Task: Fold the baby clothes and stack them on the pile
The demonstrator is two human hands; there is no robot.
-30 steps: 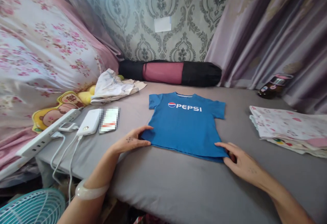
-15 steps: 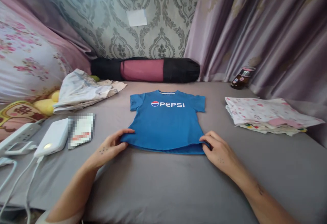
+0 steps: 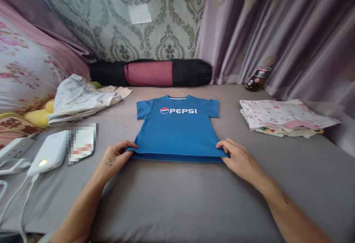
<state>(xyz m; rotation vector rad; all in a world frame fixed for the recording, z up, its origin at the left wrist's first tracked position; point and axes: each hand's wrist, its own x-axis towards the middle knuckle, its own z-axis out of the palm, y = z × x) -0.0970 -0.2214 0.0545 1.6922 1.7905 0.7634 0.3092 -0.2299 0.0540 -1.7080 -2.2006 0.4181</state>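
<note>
Your left hand (image 3: 116, 158) and right hand (image 3: 237, 157) pinch the hem corners of the blue shirt (image 3: 177, 132) on the gray sheet (image 3: 180, 198), its body spread flat, its hem layers not yet aligned.

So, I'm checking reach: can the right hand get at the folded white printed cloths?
Probably, if freed: the right hand pinches the blue fabric T-shirt, but only grey fabric sheet lies between that hand and the folded cloths.
</note>
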